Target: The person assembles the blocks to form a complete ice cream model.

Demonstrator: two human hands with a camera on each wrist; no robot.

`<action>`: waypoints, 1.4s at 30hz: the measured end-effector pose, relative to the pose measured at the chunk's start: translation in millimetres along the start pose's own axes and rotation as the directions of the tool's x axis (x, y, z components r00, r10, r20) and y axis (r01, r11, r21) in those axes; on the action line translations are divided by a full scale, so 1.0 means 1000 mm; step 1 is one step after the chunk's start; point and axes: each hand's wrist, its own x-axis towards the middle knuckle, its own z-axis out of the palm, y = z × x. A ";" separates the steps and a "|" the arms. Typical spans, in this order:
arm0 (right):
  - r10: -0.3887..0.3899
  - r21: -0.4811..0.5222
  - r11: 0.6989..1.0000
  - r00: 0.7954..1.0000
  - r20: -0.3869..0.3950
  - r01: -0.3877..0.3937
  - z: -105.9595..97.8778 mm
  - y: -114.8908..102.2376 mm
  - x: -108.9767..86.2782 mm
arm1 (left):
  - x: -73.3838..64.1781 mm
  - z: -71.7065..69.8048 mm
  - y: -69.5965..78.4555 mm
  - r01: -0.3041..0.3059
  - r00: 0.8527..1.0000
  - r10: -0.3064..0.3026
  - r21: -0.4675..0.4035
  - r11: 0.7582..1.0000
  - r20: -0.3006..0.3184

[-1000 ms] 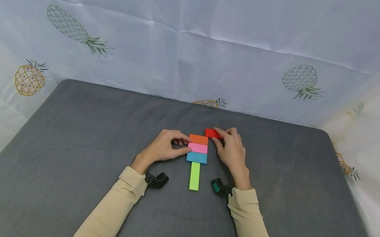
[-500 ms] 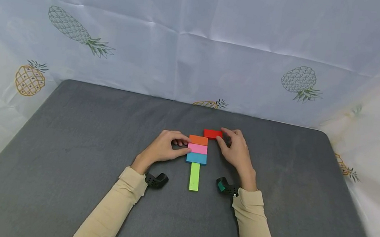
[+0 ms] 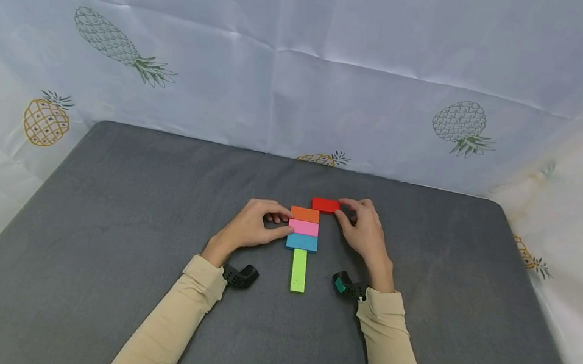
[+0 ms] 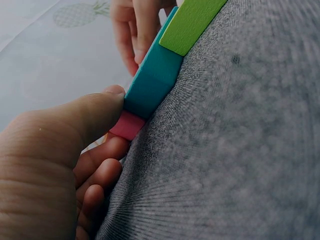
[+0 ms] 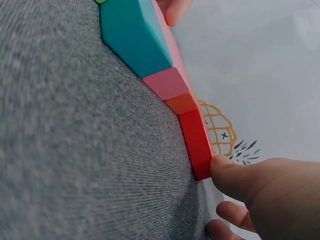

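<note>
Several flat rectangular blocks lie on the grey table. An orange block (image 3: 305, 214), a pink block (image 3: 304, 228) and a blue block (image 3: 302, 242) form a stack-like row, with a light green block (image 3: 299, 271) running lengthwise from the blue one toward the person. My left hand (image 3: 254, 224) touches the left ends of the row, its thumb at the pink block and index finger at the orange. Past the orange block lies a red block (image 3: 325, 206), offset to the right. My right hand (image 3: 364, 233) pinches its right end between thumb and index finger.
The grey cloth-covered table (image 3: 116, 214) extends around the blocks on all sides. A pale curtain (image 3: 290, 108) with printed pineapples hangs behind its far edge. Black devices, including a left wrist camera (image 3: 240, 276), sit at both wrists.
The right hand has shifted right, from over the middle of the red block to its right end. That block has slid slightly left. The left hand and the other blocks keep their places.
</note>
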 end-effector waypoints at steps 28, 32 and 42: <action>-0.018 -0.074 0.997 0.999 -0.035 0.016 0.011 -0.006 0.001 | 0.000 -0.001 0.002 -0.006 1.000 0.006 -0.012 1.000 -0.003; -0.023 -0.084 0.996 0.999 -0.028 0.021 0.012 -0.009 0.000 | 0.001 -0.002 0.002 -0.001 1.000 0.001 -0.015 1.000 0.000; -0.034 -0.096 0.995 0.999 -0.033 0.031 0.015 -0.011 0.000 | 0.000 -0.001 0.002 -0.007 1.000 0.007 -0.017 1.000 -0.001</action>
